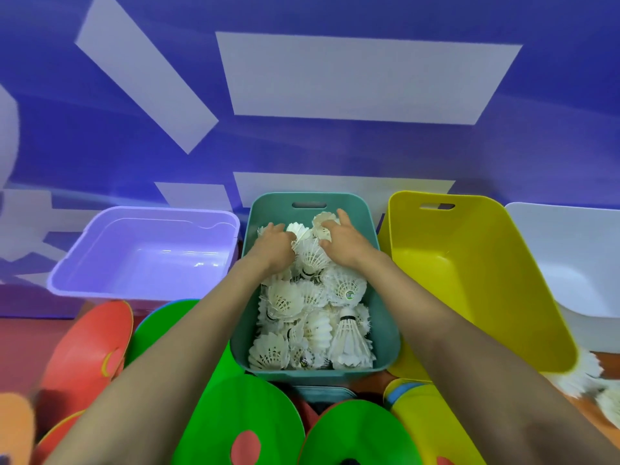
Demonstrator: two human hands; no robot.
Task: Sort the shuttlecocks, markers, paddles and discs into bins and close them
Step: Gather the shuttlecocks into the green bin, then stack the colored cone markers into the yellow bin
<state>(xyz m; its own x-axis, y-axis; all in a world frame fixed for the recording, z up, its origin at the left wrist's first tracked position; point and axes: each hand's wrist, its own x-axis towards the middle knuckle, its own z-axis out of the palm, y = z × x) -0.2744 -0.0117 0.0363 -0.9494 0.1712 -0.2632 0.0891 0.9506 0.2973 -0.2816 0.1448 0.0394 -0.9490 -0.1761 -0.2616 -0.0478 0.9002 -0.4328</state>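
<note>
A blue wall point(369, 72) with pale white shapes fills the background. Four open bins stand in a row along its foot. From left to right they are a purple bin point(144, 263), a teal bin point(385, 330), a yellow bin point(469, 280) tipped on a slant, and a white bin point(570, 256) at the edge of view. The purple and yellow ones hold nothing. Green discs point(241, 414) and red discs point(84, 347) lie overlapping on the floor in front.

Two bare forearms reach into the teal bin, which is heaped with white shuttlecocks point(312, 323). The right hand point(342, 243) grasps a top shuttlecock point(323, 226) at the far end, fingers over it and thumb below. The left hand point(273, 245) bends its fingers into the pile beside it; whether it holds one cannot be told. A few loose feathered ones point(587, 380) lie by the yellow bin.
</note>
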